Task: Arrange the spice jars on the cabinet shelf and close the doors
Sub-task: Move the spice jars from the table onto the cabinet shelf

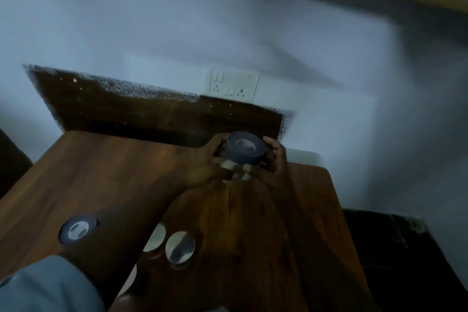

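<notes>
Head view is showing both hands gripping one dark-lidded glass spice jar (244, 153) above the far edge of the brown wooden table (101, 172) — left hand (202, 166) and right hand (274, 159) are wrapping its sides. Two more jars, a dark-lidded jar (77, 230) and a silver-lidded jar (180, 247), are standing nearer. Blur is making any label unreadable — a white wall socket plate (233, 86) is sitting behind.

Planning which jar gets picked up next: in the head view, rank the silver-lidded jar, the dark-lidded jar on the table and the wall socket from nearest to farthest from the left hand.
From the left hand, which has a grip on the held jar:
1. Wall socket, on the wall just above the hands.
2. Silver-lidded jar, below on the table.
3. Dark-lidded jar, far left of the forearm.
</notes>
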A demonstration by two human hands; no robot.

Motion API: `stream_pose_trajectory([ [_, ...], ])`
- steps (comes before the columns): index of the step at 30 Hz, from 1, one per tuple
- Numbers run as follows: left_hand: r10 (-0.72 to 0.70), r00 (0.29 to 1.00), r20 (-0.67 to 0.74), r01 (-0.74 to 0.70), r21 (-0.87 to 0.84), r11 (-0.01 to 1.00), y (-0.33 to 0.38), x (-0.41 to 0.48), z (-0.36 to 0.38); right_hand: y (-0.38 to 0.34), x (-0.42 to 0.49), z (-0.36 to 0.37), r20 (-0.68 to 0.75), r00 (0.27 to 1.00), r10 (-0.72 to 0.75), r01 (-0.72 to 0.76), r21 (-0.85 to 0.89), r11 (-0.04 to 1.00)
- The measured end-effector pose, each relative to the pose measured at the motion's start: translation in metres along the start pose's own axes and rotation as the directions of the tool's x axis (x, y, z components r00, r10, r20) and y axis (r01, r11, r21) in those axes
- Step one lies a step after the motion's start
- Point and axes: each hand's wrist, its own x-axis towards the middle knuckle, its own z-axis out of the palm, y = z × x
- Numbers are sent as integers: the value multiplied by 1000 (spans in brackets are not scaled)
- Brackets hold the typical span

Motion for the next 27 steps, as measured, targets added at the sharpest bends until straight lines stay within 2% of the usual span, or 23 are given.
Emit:
stream_pose_trajectory([
  [1,7,999,-41,-10,-76,997,7,6,-14,-5,9,-3,-84,996,-29,34,59,998],
  [3,81,978,-190,-93,-58,994,49,25,-24,-45,29,-9,-217,972,-91,115,98,988],
  [5,214,935,-284,-222,3,975,103,42,-35,-98,42,-13,-279,934,-224,244,39,969],
  [8,362,844,-396,-365,69,928,157,64,-49,-153,55,-21,-354,852,-386,363,-132,922],
  [14,548,621,-561,-465,298,833,243,112,-72,-229,92,-39,-309,730,-610,560,-240,793],
  [18,629,551,-548,-458,432,777,287,149,-91,-274,124,-54,-306,686,-660,606,-261,751],
  [20,653,548,-522,-427,497,756,302,170,-99,-292,143,-61,-303,697,-650,587,-280,760],
  [22,663,574,-480,-389,553,737,311,190,-109,-303,163,-67,-288,728,-622,541,-315,780],
  [25,622,695,-360,-351,585,731,306,213,-129,-306,189,-71,-242,793,-558,444,-397,803],
  [27,566,769,-299,-315,593,741,293,222,-138,-302,201,-72,-218,807,-549,393,-497,774],
])
